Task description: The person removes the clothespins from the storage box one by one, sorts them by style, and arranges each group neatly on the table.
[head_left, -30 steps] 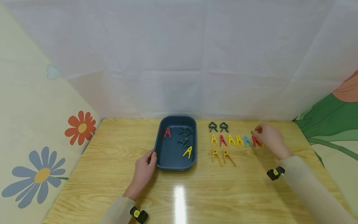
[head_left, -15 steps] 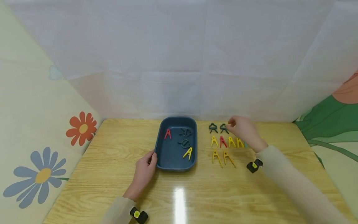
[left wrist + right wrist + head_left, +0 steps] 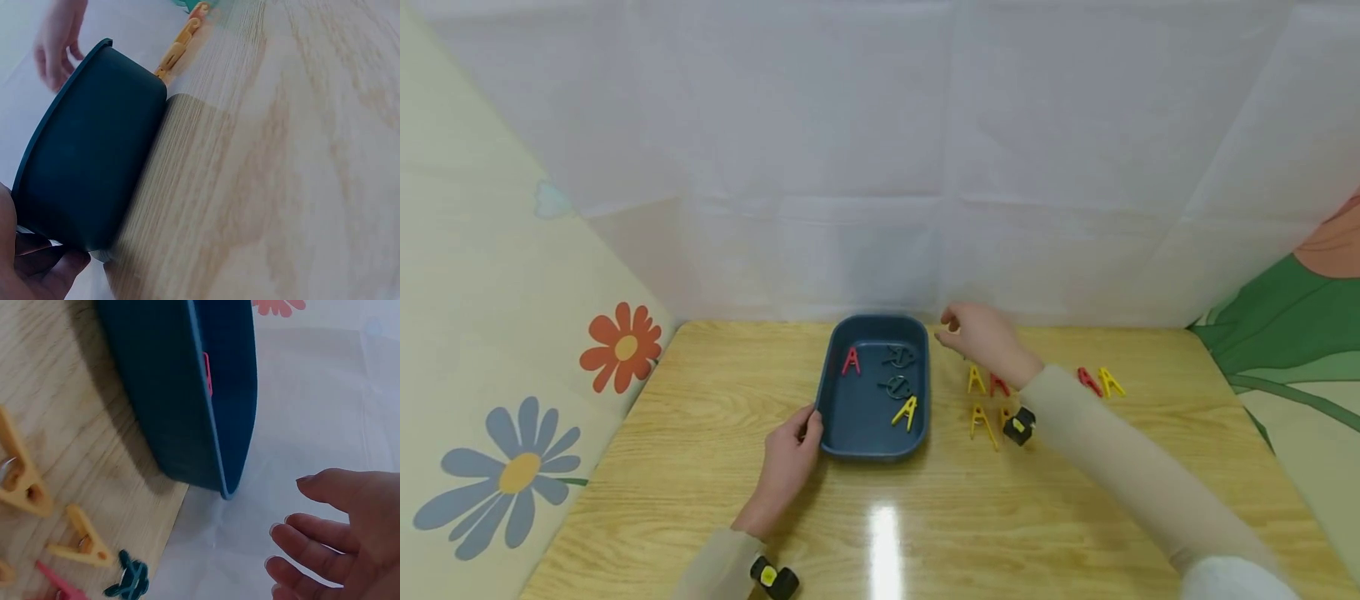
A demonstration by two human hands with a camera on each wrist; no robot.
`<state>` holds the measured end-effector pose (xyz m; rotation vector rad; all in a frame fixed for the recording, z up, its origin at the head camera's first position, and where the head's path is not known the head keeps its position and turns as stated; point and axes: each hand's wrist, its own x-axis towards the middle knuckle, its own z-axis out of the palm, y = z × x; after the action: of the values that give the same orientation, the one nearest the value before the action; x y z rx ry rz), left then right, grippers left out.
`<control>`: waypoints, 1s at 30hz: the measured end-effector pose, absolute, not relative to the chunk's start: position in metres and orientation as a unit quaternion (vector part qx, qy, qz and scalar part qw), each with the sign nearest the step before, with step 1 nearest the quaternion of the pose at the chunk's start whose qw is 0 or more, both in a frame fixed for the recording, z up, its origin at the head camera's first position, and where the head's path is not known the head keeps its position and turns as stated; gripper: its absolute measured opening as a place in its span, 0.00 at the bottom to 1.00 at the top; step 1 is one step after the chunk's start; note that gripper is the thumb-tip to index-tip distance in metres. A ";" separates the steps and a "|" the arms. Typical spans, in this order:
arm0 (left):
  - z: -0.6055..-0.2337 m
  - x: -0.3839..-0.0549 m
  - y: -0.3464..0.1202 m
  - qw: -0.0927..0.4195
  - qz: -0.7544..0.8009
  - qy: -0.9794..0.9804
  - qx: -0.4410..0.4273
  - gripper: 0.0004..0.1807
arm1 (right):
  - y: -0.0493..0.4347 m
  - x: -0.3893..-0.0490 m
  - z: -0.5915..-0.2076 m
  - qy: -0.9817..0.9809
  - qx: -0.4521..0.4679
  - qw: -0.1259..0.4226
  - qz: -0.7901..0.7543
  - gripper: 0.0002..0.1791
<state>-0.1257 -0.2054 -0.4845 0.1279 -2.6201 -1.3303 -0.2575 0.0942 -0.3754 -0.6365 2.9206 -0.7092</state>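
Observation:
My left hand (image 3: 792, 450) grips the left rim of a dark blue plastic tub (image 3: 859, 429), thumb at the top edge. Inside lie a red clip (image 3: 850, 361), a yellow clip (image 3: 906, 412) and two dark clips (image 3: 898, 387). To the right of the tub, my right hand (image 3: 988, 337) hovers near its far corner. Its fingers are loosely bent and hold nothing in the right wrist view. Below it are a yellow clip (image 3: 976, 380), a red clip (image 3: 998, 385) and a larger orange-yellow clip (image 3: 981, 423). A dark green clip (image 3: 130, 578) shows in the right wrist view.
A red clip (image 3: 1088, 381) and a yellow clip (image 3: 1111, 382) lie further right on the wooden table (image 3: 1037, 517). The right forearm hides other clips. A white sheet (image 3: 820, 167) hangs behind the table's far edge.
My right hand has moved left across the rows of clips towards the tub, uncovering the red and yellow clips at the right. The left hand stays on the rim; the clips appear unmoved.

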 end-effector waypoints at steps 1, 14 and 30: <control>-0.485 -0.126 -0.205 0.101 -0.450 -0.886 0.043 0.20 | 0.089 -0.260 -0.375 0.949 -0.211 0.036 -0.233 0.18; -0.484 -0.125 -0.205 0.107 -0.454 -0.884 0.031 0.19 | 0.031 -0.283 -0.385 0.941 -0.290 0.080 -0.156 0.18; -0.485 -0.122 -0.201 0.109 -0.457 -0.883 0.029 0.18 | 0.006 -0.297 -0.414 0.934 -0.344 0.088 -0.036 0.19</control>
<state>-0.1216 -0.2012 -0.4846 0.0861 -2.5953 -1.3425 -0.2972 0.0059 -0.4142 -1.0236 2.7816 -0.1085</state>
